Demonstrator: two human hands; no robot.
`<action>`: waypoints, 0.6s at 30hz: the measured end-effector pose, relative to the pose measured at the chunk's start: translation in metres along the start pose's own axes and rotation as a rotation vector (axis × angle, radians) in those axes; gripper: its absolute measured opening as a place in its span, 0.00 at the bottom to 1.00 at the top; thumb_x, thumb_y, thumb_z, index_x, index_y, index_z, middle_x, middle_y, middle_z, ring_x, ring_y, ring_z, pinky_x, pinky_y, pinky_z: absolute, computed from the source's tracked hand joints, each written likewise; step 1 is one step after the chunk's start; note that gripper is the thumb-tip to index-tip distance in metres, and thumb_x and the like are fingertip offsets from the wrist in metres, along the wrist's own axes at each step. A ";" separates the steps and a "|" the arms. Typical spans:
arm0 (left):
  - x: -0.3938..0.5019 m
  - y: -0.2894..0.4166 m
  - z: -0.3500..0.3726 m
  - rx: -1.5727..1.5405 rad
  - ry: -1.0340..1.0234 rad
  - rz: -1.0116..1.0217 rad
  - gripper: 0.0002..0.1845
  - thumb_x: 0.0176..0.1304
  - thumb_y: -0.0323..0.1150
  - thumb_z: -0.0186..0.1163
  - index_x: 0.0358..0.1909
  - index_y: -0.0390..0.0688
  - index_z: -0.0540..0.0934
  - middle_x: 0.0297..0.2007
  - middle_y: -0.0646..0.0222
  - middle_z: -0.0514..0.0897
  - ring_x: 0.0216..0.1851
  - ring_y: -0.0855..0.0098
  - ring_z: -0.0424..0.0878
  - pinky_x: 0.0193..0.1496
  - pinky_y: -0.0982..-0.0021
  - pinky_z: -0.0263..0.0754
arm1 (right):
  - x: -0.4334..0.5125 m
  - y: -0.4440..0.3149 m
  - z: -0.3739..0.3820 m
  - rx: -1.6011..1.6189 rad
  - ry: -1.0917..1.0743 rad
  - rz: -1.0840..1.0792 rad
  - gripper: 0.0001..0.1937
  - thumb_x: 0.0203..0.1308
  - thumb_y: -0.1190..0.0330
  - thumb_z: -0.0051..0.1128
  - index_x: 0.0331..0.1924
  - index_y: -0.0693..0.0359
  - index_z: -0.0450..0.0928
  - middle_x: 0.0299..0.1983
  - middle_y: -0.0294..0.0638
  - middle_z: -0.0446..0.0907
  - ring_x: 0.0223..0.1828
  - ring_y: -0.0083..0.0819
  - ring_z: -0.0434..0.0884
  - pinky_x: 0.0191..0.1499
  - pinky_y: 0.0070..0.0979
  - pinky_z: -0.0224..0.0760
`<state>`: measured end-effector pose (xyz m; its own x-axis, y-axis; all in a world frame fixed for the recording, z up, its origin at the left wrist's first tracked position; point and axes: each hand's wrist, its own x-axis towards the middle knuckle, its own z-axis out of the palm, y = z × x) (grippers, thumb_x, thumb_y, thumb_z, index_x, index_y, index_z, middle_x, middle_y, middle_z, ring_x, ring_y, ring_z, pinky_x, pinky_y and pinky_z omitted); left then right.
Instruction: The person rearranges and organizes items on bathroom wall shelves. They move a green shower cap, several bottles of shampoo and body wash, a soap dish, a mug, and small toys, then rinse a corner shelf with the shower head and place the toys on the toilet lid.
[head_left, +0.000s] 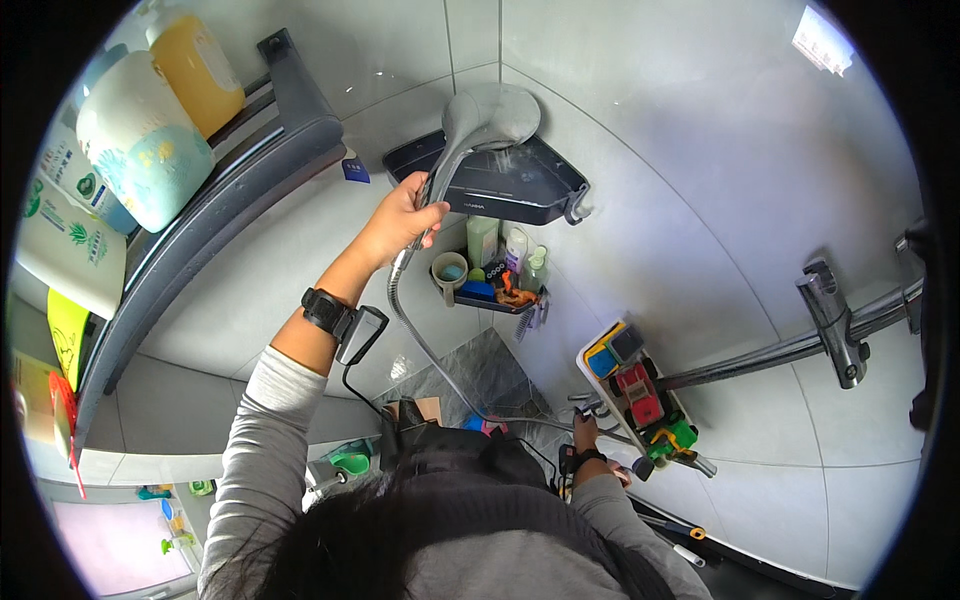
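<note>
My left hand (401, 217) grips the handle of a grey handheld shower head (491, 116). The head is raised over a black corner shelf (480, 202) fixed where two tiled walls meet. From the handle's lower end a metal shower hose (420, 337) curves down past my body towards the right wall. Low on the right, my right hand (585, 431) is beside a chrome tap fitting (592, 405) under a white toy basket (600, 382). Its fingers are small and dark in the picture, so I cannot tell whether they grip the fitting.
A dark wall shelf (247, 195) with several bottles (146, 142) curves along the left. A lower corner shelf (487, 304) holds a mug (450, 270), bottles and small items. Toy vehicles (645, 397) fill the basket. A chrome rail with a bracket (832, 322) juts in from the right.
</note>
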<state>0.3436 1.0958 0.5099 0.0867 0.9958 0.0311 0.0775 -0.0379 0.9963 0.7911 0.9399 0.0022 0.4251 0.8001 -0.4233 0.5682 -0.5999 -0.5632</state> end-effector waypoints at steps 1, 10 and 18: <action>0.001 -0.001 0.000 -0.001 0.004 -0.001 0.11 0.63 0.29 0.60 0.43 0.42 0.69 0.23 0.73 0.73 0.18 0.80 0.70 0.22 0.78 0.66 | -0.005 -0.004 -0.003 -0.018 0.000 0.040 0.24 0.59 0.55 0.59 0.47 0.69 0.76 0.42 0.60 0.82 0.46 0.58 0.81 0.49 0.47 0.73; 0.001 0.002 -0.001 0.007 -0.004 -0.053 0.11 0.63 0.30 0.60 0.43 0.41 0.69 0.23 0.73 0.73 0.17 0.80 0.69 0.21 0.78 0.64 | -0.011 -0.020 -0.011 -0.114 -0.010 0.033 0.23 0.61 0.53 0.54 0.45 0.69 0.77 0.41 0.59 0.83 0.45 0.57 0.82 0.48 0.48 0.74; -0.005 0.017 -0.003 0.055 0.008 -0.084 0.13 0.62 0.32 0.60 0.44 0.40 0.70 0.22 0.74 0.72 0.17 0.81 0.69 0.20 0.79 0.63 | -0.024 -0.031 -0.014 0.004 0.035 0.083 0.20 0.59 0.57 0.56 0.42 0.68 0.80 0.41 0.60 0.82 0.46 0.59 0.81 0.48 0.50 0.74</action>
<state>0.3418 1.0900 0.5265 0.0699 0.9962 -0.0517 0.1384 0.0417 0.9895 0.7732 0.9398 0.0395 0.4951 0.7472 -0.4434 0.5270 -0.6640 -0.5305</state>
